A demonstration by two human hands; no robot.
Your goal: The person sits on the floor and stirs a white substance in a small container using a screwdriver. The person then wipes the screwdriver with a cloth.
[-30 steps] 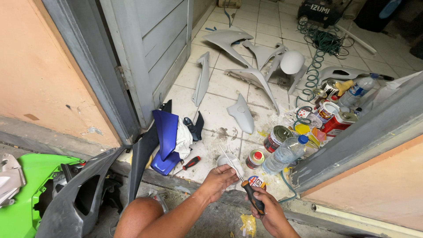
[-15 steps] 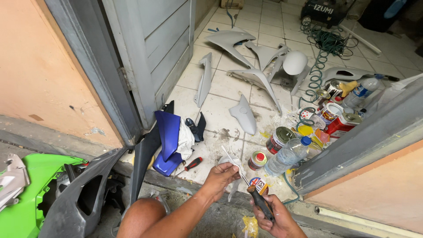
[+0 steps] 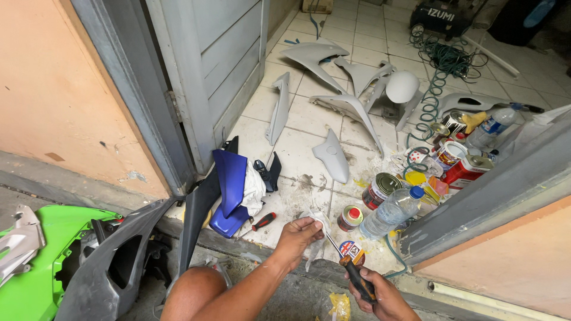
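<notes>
White cloth [image 3: 314, 221], lower centre, bunched in my gripping left hand [image 3: 295, 238]; right hand [image 3: 380, 297] clasps a screwdriver [image 3: 352, 270], tip against it. I judge a slip could jab my fingers.

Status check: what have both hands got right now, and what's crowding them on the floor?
Left hand grips a white cloth. Right hand grips a screwdriver, tip at the cloth. Small cans, a plastic bottle and a red-handled screwdriver lie close by.
</notes>
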